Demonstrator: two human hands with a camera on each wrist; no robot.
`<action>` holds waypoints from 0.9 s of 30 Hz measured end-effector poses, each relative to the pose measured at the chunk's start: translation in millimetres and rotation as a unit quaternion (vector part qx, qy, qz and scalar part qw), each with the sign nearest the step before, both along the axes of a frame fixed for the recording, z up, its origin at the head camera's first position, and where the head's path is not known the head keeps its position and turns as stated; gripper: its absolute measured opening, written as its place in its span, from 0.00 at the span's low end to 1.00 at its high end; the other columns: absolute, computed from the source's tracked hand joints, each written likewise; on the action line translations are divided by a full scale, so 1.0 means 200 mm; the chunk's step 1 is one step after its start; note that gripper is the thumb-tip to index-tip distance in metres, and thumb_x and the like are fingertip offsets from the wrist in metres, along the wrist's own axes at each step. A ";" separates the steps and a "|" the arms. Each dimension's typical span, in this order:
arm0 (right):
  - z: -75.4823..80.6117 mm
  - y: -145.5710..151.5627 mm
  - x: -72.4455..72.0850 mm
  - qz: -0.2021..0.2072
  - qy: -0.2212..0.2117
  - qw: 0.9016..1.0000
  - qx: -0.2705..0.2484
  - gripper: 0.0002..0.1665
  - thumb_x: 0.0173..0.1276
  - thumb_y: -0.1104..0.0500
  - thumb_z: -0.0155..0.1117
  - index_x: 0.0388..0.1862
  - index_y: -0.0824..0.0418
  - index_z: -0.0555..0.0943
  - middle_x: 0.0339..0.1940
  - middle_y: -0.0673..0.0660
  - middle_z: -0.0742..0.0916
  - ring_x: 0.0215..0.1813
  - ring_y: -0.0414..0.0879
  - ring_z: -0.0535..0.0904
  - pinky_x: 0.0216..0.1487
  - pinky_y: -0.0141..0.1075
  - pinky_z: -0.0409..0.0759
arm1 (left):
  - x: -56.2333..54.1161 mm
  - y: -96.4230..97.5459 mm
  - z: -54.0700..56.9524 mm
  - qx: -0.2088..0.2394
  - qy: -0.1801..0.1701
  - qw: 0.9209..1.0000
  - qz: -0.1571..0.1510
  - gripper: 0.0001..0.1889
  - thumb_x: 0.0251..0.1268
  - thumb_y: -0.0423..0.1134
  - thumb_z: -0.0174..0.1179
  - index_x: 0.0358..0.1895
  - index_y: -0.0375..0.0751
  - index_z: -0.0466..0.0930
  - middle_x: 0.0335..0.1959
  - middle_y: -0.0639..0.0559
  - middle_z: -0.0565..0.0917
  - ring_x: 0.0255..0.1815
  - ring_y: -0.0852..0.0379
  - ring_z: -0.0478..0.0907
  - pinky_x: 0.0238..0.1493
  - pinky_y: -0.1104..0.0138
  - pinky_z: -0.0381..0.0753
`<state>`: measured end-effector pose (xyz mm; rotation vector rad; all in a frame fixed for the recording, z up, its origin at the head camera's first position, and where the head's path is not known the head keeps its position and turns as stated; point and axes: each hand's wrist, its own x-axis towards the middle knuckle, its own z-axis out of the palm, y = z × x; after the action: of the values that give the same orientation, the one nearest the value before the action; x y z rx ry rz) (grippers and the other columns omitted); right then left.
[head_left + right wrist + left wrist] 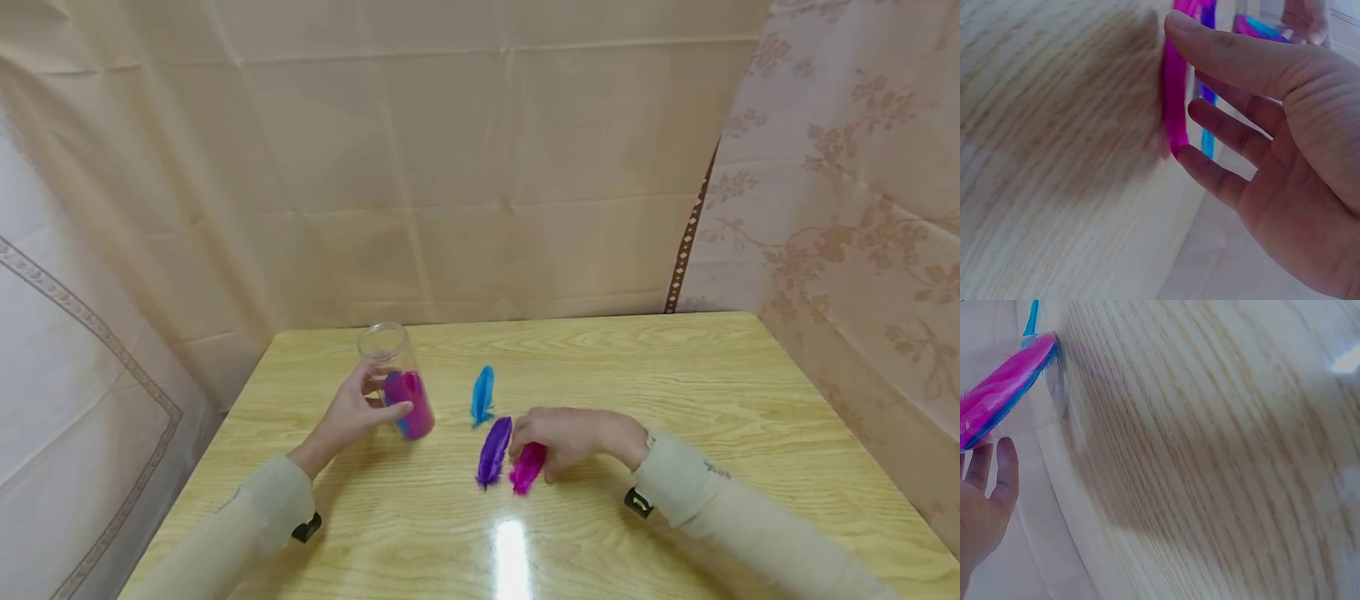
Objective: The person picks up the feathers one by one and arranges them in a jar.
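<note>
My left hand (369, 408) holds a clear plastic cylinder (384, 340), thumb on one side and fingers round the other. Pink and blue feathers (408, 396) show inside it; the left wrist view catches the same pink feather (1013, 372) through the clear wall. My right hand (566, 435) reaches down over a magenta feather (528, 468) on the table. In the right wrist view, thumb and loosely bent fingers spread to either side of this magenta feather (1175, 94), with no firm pinch visible. A purple feather (494, 452) lies just left of that hand.
A blue feather (483, 396) lies between the cylinder and the purple feather. The wooden table (675, 367) has a glare spot near its front. Beige cloth (450, 167) hangs behind it, and flowered cloth (847, 208) hangs on the right.
</note>
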<state>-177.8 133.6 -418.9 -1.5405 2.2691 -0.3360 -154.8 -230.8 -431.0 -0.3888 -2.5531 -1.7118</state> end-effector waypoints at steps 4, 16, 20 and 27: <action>-0.02 0.00 0.01 0.008 0.024 1.000 0.003 0.28 0.53 0.67 0.79 0.54 0.53 0.85 0.51 0.46 0.83 0.53 0.39 0.75 0.58 0.34 0.75 | 0.01 0.00 0.00 -0.006 0.003 1.000 -0.001 0.40 0.59 0.33 0.74 0.73 0.45 0.62 0.66 0.36 0.72 0.57 0.37 0.77 0.51 0.58 0.84; -0.03 -0.03 0.04 -0.027 0.016 0.999 0.009 0.25 0.56 0.69 0.78 0.50 0.46 0.86 0.48 0.42 0.82 0.54 0.38 0.75 0.61 0.37 0.75 | 0.00 0.02 0.00 -0.003 -0.012 1.000 0.005 0.39 0.59 0.32 0.74 0.72 0.41 0.62 0.65 0.37 0.72 0.57 0.38 0.77 0.52 0.58 0.83; -0.02 -0.03 0.04 -0.029 0.018 0.999 0.023 0.26 0.54 0.70 0.79 0.45 0.43 0.86 0.43 0.40 0.81 0.49 0.37 0.74 0.54 0.36 0.75 | 0.01 0.01 0.00 -0.013 -0.009 1.000 0.009 0.39 0.60 0.33 0.74 0.72 0.41 0.62 0.65 0.37 0.73 0.56 0.37 0.77 0.51 0.57 0.83; -0.03 -0.03 0.03 -0.019 -0.015 1.000 0.012 0.21 0.50 0.74 0.77 0.34 0.49 0.85 0.28 0.42 0.82 0.34 0.35 0.73 0.40 0.29 0.74 | 0.00 0.01 0.01 -0.009 -0.007 1.000 0.003 0.40 0.60 0.33 0.74 0.73 0.42 0.62 0.65 0.36 0.71 0.57 0.37 0.77 0.51 0.59 0.83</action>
<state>-171.9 127.8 -424.7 -1.4718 2.2729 -0.3380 -154.1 -229.3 -429.0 -0.3711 -2.5770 -1.6969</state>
